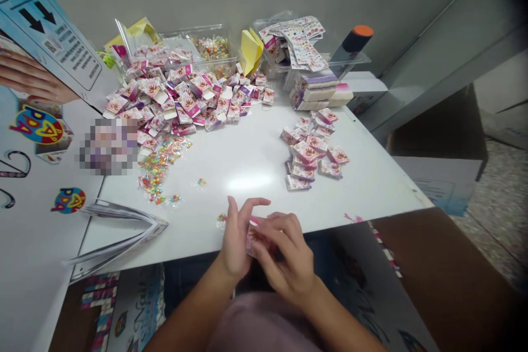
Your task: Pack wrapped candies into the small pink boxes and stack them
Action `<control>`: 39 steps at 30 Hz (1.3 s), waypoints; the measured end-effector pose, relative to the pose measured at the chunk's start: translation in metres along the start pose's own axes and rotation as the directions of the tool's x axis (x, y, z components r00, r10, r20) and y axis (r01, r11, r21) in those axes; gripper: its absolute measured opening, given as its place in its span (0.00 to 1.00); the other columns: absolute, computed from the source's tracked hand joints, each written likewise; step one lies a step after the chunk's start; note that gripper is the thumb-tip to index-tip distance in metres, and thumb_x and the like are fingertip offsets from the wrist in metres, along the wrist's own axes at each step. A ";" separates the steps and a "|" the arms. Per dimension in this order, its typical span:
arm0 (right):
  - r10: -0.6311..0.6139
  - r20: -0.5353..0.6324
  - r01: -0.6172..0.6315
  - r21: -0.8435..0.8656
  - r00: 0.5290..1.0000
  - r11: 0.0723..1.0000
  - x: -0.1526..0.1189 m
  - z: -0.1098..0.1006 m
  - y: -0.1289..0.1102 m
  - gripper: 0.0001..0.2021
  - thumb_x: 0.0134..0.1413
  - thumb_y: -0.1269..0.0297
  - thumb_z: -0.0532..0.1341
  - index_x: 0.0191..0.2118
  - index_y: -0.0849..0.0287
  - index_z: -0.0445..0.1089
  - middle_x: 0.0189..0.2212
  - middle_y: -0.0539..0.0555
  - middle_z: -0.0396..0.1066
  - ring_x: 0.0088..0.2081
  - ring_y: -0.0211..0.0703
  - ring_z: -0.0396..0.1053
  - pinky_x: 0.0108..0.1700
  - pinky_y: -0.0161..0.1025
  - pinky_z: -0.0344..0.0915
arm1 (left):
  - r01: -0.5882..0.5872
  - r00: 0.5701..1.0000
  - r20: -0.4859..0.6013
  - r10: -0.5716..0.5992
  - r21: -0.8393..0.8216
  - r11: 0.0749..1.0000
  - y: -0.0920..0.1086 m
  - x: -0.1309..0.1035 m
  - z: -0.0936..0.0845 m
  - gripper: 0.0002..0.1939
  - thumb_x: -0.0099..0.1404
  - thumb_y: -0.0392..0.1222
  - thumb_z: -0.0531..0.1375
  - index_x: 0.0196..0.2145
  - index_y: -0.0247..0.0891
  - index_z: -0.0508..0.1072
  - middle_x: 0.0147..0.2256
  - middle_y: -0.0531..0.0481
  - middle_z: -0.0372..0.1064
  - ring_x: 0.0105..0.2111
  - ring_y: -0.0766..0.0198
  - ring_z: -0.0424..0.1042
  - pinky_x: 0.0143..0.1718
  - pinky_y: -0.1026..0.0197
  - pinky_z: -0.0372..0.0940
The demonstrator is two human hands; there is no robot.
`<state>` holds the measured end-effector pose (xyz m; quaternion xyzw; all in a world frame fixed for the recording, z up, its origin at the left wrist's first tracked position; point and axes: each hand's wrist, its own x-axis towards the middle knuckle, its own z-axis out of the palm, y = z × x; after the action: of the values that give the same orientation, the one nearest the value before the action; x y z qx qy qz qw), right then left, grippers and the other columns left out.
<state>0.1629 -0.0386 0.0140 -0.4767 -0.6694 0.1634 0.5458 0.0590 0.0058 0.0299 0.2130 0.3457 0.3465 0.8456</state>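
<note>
Near the table's front edge, my left hand (pixel 239 236) holds a small pink and white box (pixel 253 235) against its palm, thumb and index finger raised. My right hand (pixel 289 253) grips the same box from the right, fingers bent over it and partly hiding it. A pink flap shows at the box's top. Just left of my left hand lies a small clear packet of coloured pieces (pixel 221 220). Another such packet (pixel 202 182) lies farther back on the white table (pixel 239 148).
A large heap of small boxes (pixel 185 99) and loose bead packets (pixel 159 170) covers the left. More boxes (pixel 315 151) lie at right. Behind stand clear bins (pixel 214 47), sticker sheets (pixel 303 44) and an orange-capped bottle (pixel 352 44). Folded papers (pixel 124 231) lie front left.
</note>
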 end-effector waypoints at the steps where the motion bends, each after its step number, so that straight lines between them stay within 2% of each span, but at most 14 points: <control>1: 0.075 0.009 -0.076 0.051 0.997 0.996 0.000 0.000 0.001 0.14 0.60 0.75 0.58 0.49 0.53 0.69 0.36 0.55 0.71 0.37 0.46 0.69 0.40 0.48 0.70 | -0.007 1.000 0.002 0.007 0.032 0.999 -0.001 -0.001 -0.001 0.42 0.61 0.77 0.39 0.48 0.37 0.65 0.22 0.53 0.65 0.20 0.65 0.64 0.24 0.64 0.59; 4: 0.388 -0.006 -0.375 0.242 0.922 0.895 0.002 -0.001 0.002 0.06 0.62 0.68 0.58 0.44 0.55 0.69 0.38 0.56 0.69 0.35 0.42 0.68 0.33 0.39 0.70 | -0.036 0.999 0.008 0.036 0.157 0.987 -0.004 -0.004 -0.003 0.43 0.59 0.79 0.40 0.52 0.40 0.62 0.24 0.55 0.65 0.18 0.67 0.62 0.20 0.65 0.59; 6: 0.499 0.090 -0.496 0.354 0.862 0.793 0.003 -0.002 0.002 0.05 0.63 0.63 0.59 0.41 0.56 0.70 0.42 0.57 0.69 0.29 0.37 0.67 0.26 0.36 0.68 | -0.048 0.999 0.015 0.045 0.220 0.974 -0.004 -0.006 -0.004 0.44 0.58 0.79 0.39 0.54 0.42 0.61 0.27 0.55 0.65 0.17 0.68 0.62 0.18 0.65 0.60; 8: 0.481 0.196 -0.517 0.407 0.854 0.753 0.003 -0.003 0.002 0.07 0.64 0.60 0.59 0.38 0.56 0.72 0.44 0.58 0.70 0.28 0.37 0.68 0.19 0.34 0.65 | -0.050 0.999 0.028 0.044 0.246 0.968 -0.003 -0.007 -0.005 0.46 0.57 0.80 0.38 0.54 0.41 0.61 0.27 0.54 0.66 0.17 0.68 0.62 0.17 0.65 0.59; 12: 0.438 0.152 -0.463 0.366 0.886 0.808 -0.001 -0.002 0.000 0.06 0.62 0.61 0.61 0.38 0.56 0.74 0.41 0.59 0.72 0.39 0.47 0.72 0.25 0.36 0.70 | -0.041 0.998 0.060 0.027 0.259 0.965 0.000 -0.008 -0.008 0.45 0.58 0.79 0.35 0.56 0.42 0.60 0.27 0.53 0.65 0.19 0.67 0.63 0.21 0.64 0.61; 18: 0.663 0.202 -0.655 0.510 0.721 0.557 0.002 0.001 -0.008 0.09 0.58 0.56 0.64 0.34 0.57 0.72 0.33 0.52 0.71 0.21 0.34 0.63 0.16 0.32 0.65 | -0.043 0.998 0.057 0.023 0.387 0.921 -0.001 -0.012 -0.011 0.49 0.57 0.79 0.32 0.59 0.41 0.58 0.23 0.56 0.63 0.17 0.66 0.62 0.20 0.64 0.60; 20: 0.659 0.174 -0.642 0.503 0.731 0.579 0.004 0.000 -0.010 0.09 0.59 0.57 0.64 0.33 0.58 0.72 0.31 0.51 0.71 0.19 0.33 0.62 0.16 0.32 0.64 | -0.065 0.997 0.063 0.043 0.420 0.905 -0.001 -0.014 -0.010 0.49 0.58 0.78 0.32 0.60 0.41 0.59 0.23 0.55 0.63 0.19 0.66 0.63 0.21 0.64 0.61; 22: 0.603 0.120 -0.578 0.476 0.789 0.662 0.004 -0.002 -0.012 0.07 0.61 0.61 0.63 0.33 0.57 0.72 0.32 0.52 0.72 0.22 0.36 0.66 0.18 0.34 0.65 | -0.083 0.996 0.075 0.056 0.442 0.893 0.001 -0.016 -0.008 0.47 0.59 0.78 0.33 0.59 0.42 0.60 0.25 0.54 0.65 0.19 0.66 0.64 0.21 0.64 0.62; 25: 0.368 0.043 -0.359 0.347 0.929 0.866 0.001 -0.006 -0.013 0.05 0.62 0.69 0.60 0.36 0.55 0.73 0.38 0.56 0.75 0.36 0.45 0.71 0.33 0.43 0.71 | -0.063 0.996 0.085 0.033 0.385 0.921 0.004 -0.017 -0.005 0.46 0.59 0.78 0.33 0.58 0.42 0.60 0.28 0.51 0.68 0.19 0.67 0.63 0.20 0.64 0.61; 27: 0.188 0.030 -0.190 0.229 0.982 0.955 -0.003 -0.008 -0.012 0.11 0.61 0.75 0.59 0.43 0.53 0.74 0.42 0.57 0.76 0.41 0.48 0.70 0.41 0.50 0.68 | -0.049 0.996 0.085 0.024 0.313 0.949 0.005 -0.016 -0.003 0.46 0.60 0.78 0.33 0.57 0.40 0.61 0.26 0.51 0.68 0.18 0.67 0.62 0.20 0.65 0.60; 29: 0.102 0.032 -0.105 0.156 0.994 0.982 -0.007 -0.010 -0.011 0.17 0.60 0.79 0.58 0.49 0.51 0.72 0.44 0.58 0.75 0.42 0.49 0.68 0.43 0.51 0.67 | -0.053 0.996 0.085 0.030 0.286 0.957 0.006 -0.015 -0.001 0.47 0.59 0.78 0.33 0.56 0.39 0.61 0.23 0.53 0.66 0.18 0.67 0.61 0.20 0.65 0.59; 32: 0.116 0.064 -0.123 0.102 0.991 0.987 -0.007 -0.016 -0.010 0.16 0.59 0.79 0.58 0.48 0.52 0.70 0.42 0.57 0.73 0.42 0.48 0.67 0.42 0.49 0.66 | -0.056 0.996 0.079 0.031 0.339 0.939 0.005 -0.014 0.000 0.46 0.60 0.77 0.34 0.56 0.39 0.61 0.23 0.54 0.65 0.18 0.67 0.61 0.21 0.65 0.57; 37: 0.156 0.359 -0.206 0.105 0.920 0.973 0.002 -0.028 -0.010 0.14 0.63 0.72 0.57 0.51 0.54 0.71 0.35 0.54 0.68 0.37 0.44 0.67 0.37 0.43 0.67 | -0.034 0.999 0.014 0.031 0.350 0.936 -0.001 -0.014 -0.002 0.43 0.62 0.76 0.36 0.57 0.39 0.60 0.27 0.53 0.63 0.24 0.65 0.64 0.24 0.64 0.59; 39: 0.161 0.385 -0.233 0.148 0.909 0.961 0.003 -0.030 -0.005 0.14 0.64 0.70 0.57 0.52 0.52 0.73 0.32 0.52 0.67 0.34 0.41 0.67 0.35 0.40 0.67 | -0.090 0.995 -0.005 0.097 0.327 0.941 -0.004 -0.014 -0.006 0.41 0.63 0.75 0.38 0.55 0.40 0.61 0.31 0.52 0.64 0.27 0.64 0.67 0.27 0.63 0.62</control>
<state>0.1872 -0.0480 0.0299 -0.4483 -0.6895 0.3680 0.4339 0.0496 -0.0066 0.0295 0.3623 0.3968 0.3265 0.7776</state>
